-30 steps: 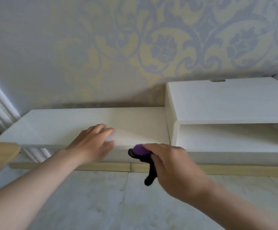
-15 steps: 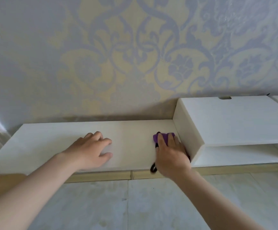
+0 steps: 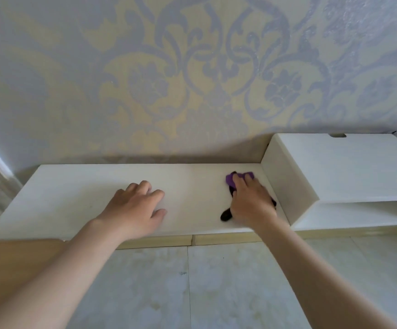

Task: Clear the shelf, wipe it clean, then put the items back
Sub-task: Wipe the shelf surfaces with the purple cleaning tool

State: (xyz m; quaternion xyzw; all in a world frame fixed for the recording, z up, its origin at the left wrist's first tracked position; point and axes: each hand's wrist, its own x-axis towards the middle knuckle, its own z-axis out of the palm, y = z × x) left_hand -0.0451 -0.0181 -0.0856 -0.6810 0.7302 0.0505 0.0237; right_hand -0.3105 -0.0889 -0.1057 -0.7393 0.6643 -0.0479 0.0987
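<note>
A low white shelf (image 3: 74,198) runs along the wall with nothing standing on it. My right hand (image 3: 252,203) presses a purple and black cloth (image 3: 231,180) flat on the shelf's right end, close to the side wall of the raised cabinet. The cloth's purple part shows past my fingertips and a black end sticks out near my wrist. My left hand (image 3: 138,207) rests palm down on the middle of the shelf, fingers slightly apart, holding nothing.
A taller white cabinet (image 3: 335,167) with an open compartment below stands right of the shelf. Patterned wallpaper (image 3: 192,79) rises behind. Pale floor tiles (image 3: 216,281) lie in front. A tan wooden surface (image 3: 14,257) juts in at the lower left.
My right hand has carried the cloth from the shelf's front edge onto the top and pushed it back toward the wall. My left hand stays planted on the shelf.
</note>
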